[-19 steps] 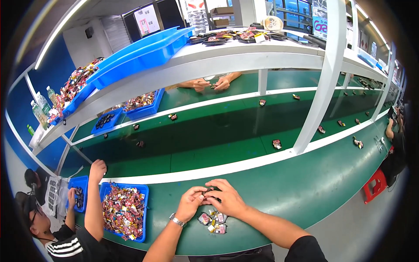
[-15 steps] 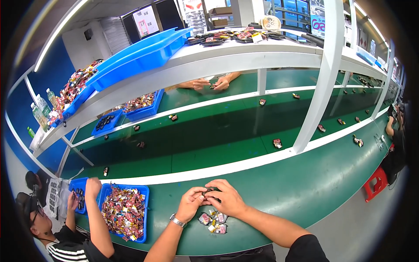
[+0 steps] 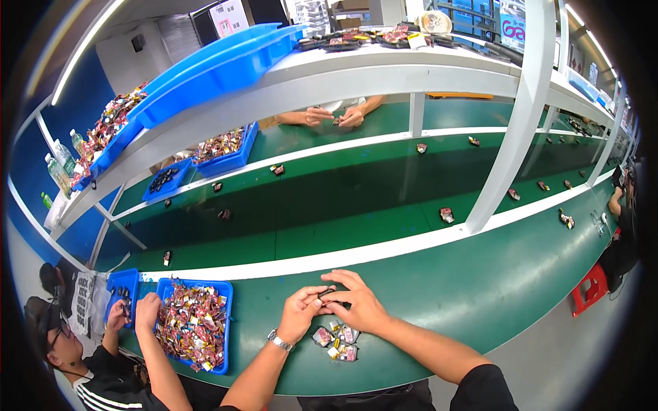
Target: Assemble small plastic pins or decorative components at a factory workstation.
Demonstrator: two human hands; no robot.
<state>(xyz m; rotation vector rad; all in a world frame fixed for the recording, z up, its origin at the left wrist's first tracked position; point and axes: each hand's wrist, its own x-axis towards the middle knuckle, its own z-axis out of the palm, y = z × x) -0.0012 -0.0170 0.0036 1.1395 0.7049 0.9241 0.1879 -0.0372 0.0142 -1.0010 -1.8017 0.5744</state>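
My left hand and my right hand meet over the green bench, fingers closed round a small black electronic part. Most of that part is hidden by my fingers. Just below my hands lies a little group of small electronic assemblies, with black casings, reddish boards and white and yellow pieces. To the left stands a blue tray heaped with red, white and yellow circuit pieces. On my left wrist sits a metal watch.
A co-worker at the left holds a part beside a smaller blue tray of black parts. Beyond the white rail, a green conveyor carries scattered assemblies. Another person's hands work across it. A white post supports the shelf overhead.
The view has shifted slightly. Assemblies on the conveyor sit a little further right. The co-worker's raised hand has come down toward the heaped tray. My hands still hold the black part, fingers slightly shifted.
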